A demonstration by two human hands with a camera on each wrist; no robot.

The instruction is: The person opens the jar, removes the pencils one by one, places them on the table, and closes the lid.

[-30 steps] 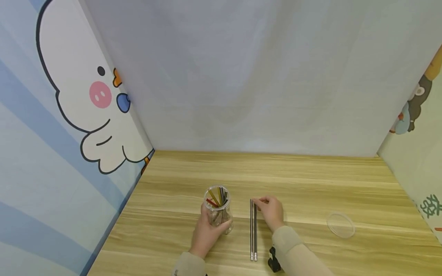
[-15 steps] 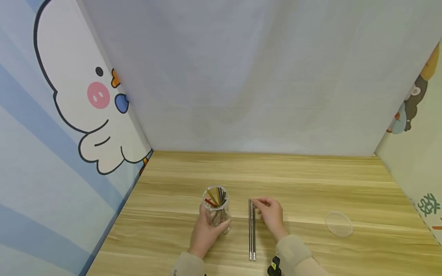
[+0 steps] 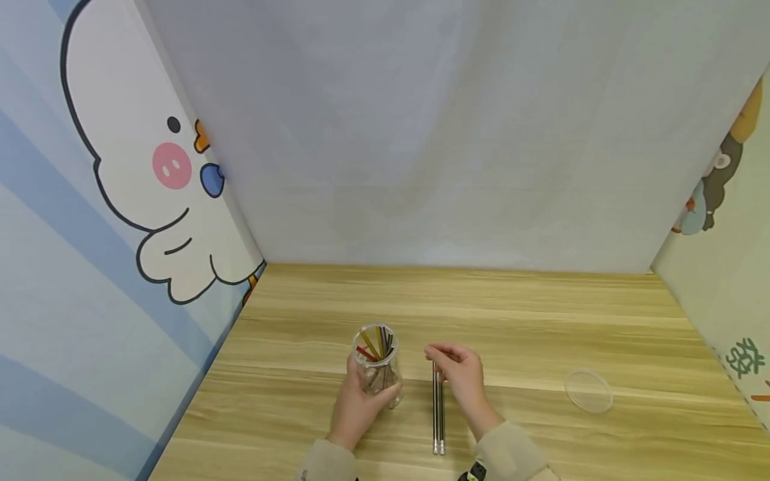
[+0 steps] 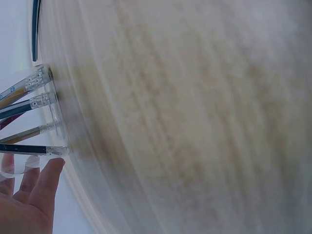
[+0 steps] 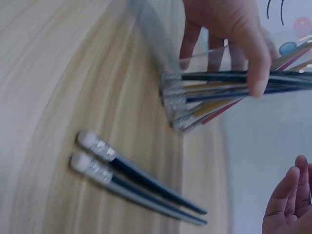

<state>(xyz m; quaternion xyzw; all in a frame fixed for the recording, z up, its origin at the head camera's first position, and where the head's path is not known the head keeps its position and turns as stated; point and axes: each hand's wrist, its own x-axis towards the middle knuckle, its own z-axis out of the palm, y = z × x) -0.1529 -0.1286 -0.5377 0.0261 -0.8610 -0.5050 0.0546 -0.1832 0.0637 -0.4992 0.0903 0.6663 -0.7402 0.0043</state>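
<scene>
A clear jar [image 3: 394, 375] stands upright on the wooden table, with several pencils [image 3: 379, 344] in yellow, red and dark colours leaning inside it. My left hand [image 3: 356, 409] grips the jar from its left and front, thumb along the near side. Two dark pencils [image 3: 438, 417] lie side by side to the jar's right, their white eraser ends [image 5: 87, 139] towards me. Over their far ends hovers my right hand [image 3: 460, 374], thumb and forefinger close together. In the right wrist view a gap shows between that hand [image 5: 292, 202] and the pencils, and it holds nothing.
A round translucent lid [image 3: 588, 391] lies flat on the table to the right. A pale curtain [image 3: 445, 147] closes off the back, and printed panels with cartoon animals flank both sides. A black wrist device [image 3: 475, 471] shows beside the right sleeve.
My right hand has shifted slightly left, from the right side of the two pencils to over their far ends. The left hand and the jar stay in place.
</scene>
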